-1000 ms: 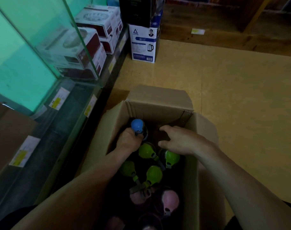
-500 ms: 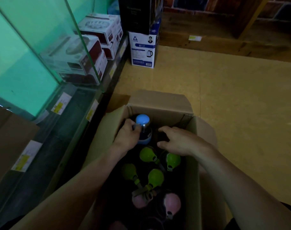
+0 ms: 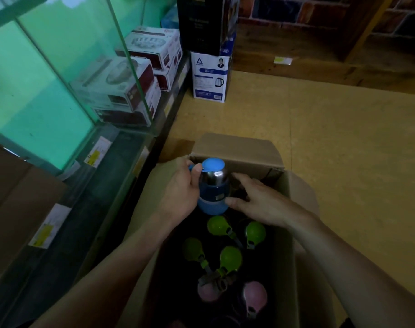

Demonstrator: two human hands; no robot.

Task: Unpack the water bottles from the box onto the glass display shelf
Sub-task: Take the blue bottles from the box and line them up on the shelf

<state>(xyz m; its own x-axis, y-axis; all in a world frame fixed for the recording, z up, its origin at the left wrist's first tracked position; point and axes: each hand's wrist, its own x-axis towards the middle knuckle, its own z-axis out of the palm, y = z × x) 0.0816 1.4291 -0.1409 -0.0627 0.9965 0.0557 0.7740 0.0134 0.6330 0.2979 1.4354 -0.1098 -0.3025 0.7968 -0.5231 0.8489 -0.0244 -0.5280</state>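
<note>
I judge the job barely begun: my left hand (image 3: 183,197) curls round the blue bottle (image 3: 213,192), raised at the far end of the box (image 3: 237,147), my right hand (image 3: 256,202) loose-fingered beside it, perhaps touching, while green bottles (image 3: 216,224) and pink bottles (image 3: 254,295) wait inside and none shows on the shelf (image 3: 102,197).

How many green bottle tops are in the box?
4: two green tops side by side below the blue bottle, two nearer the pink tops. Others may hide in the dark.

Green-capped bottles (image 3: 217,224) with bodies lost in the dark box (image 3: 237,147), price labels (image 3: 96,155) unreadable, black carton (image 3: 201,22) cut by the top edge
</note>
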